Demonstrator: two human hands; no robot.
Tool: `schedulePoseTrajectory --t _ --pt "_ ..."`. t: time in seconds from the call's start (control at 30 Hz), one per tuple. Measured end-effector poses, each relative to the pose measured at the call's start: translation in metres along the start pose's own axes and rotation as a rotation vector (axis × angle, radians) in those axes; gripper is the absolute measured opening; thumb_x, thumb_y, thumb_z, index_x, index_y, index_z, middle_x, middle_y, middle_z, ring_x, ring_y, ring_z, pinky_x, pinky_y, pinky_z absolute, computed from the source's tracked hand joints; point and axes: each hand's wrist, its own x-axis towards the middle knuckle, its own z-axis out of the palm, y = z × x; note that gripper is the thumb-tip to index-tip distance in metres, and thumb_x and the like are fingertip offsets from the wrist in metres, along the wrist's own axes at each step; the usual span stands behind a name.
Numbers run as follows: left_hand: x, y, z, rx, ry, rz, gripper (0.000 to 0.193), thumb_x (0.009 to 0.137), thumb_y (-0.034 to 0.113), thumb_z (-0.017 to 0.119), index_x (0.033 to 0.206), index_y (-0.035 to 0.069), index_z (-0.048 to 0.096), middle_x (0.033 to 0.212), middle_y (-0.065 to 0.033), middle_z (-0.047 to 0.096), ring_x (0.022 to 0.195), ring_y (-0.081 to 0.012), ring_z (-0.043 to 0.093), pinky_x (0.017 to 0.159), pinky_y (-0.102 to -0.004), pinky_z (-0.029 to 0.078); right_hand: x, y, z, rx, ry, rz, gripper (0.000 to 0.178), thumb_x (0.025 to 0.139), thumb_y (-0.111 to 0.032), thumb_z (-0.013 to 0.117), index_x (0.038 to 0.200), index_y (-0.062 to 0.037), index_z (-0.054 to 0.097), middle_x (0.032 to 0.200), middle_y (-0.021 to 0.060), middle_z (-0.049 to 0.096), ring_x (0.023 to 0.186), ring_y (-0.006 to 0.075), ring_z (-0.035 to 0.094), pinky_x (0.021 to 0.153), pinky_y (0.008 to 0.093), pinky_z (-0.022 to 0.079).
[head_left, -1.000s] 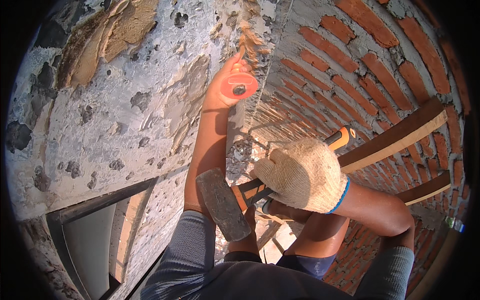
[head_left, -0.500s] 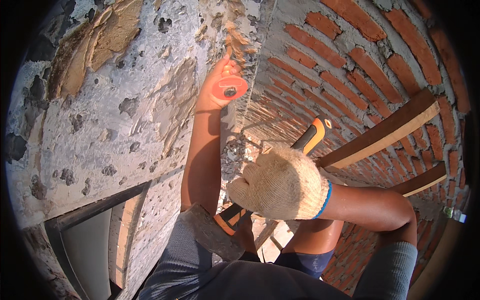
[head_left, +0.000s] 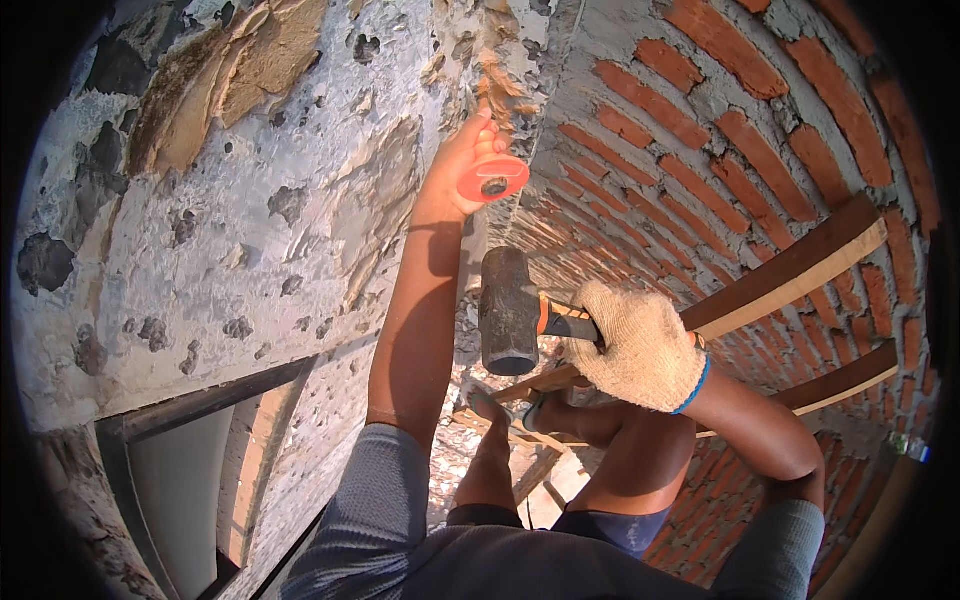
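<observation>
My bare left hand [head_left: 458, 172] is raised against the corner of the wall, closed round a chisel whose round orange hand guard [head_left: 508, 178] faces me. The dark struck end [head_left: 494, 187] shows in the middle of the guard; the blade's tip is hard to make out against the flaking plaster [head_left: 505, 85]. My right hand [head_left: 640, 345], in a cream knitted glove with a blue cuff, grips the black and orange handle of a club hammer. Its heavy dark steel head [head_left: 508, 312] hangs below the chisel, apart from it.
On the left, the pitted plaster wall [head_left: 250, 230] has a dark-framed opening [head_left: 210, 400] low down. A red brick wall [head_left: 740, 140] curves along the right, with wooden beams [head_left: 800, 265] crossing before it. Rubble and wood pieces [head_left: 540, 475] lie below, around my legs.
My right hand has swung the hammer round: its head has come from beside my left sleeve up to below the chisel. My left hand keeps the chisel at the wall corner.
</observation>
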Motion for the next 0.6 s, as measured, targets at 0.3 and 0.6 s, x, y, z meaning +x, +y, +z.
schedulePoseTrajectory --t 0.3,0.6 --pt "-0.003 0.001 0.006 -0.079 -0.134 -0.039 0.024 0.106 0.03 0.052 0.095 0.009 0.053 0.069 0.0005 0.051 0.055 -0.0097 0.053 0.047 -0.0233 0.047 0.018 -0.021 -0.009 -0.191 -0.097 -0.413 0.043 0.078 -0.037 0.071 0.109 -0.0078 0.065 0.09 0.0122 0.067 0.084 0.0345 0.068 0.071 0.0443 0.055" --pt "0.011 0.006 0.011 -0.127 -0.106 -0.037 0.018 0.102 0.024 0.059 0.093 0.009 0.054 0.072 -0.0022 0.056 0.06 -0.01 0.056 0.05 -0.0241 0.049 0.051 -0.004 -0.021 -0.51 -0.041 -0.232 0.036 0.077 -0.028 0.071 0.107 -0.0086 0.064 0.083 0.0131 0.068 0.075 0.0345 0.069 0.064 0.0469 0.055"
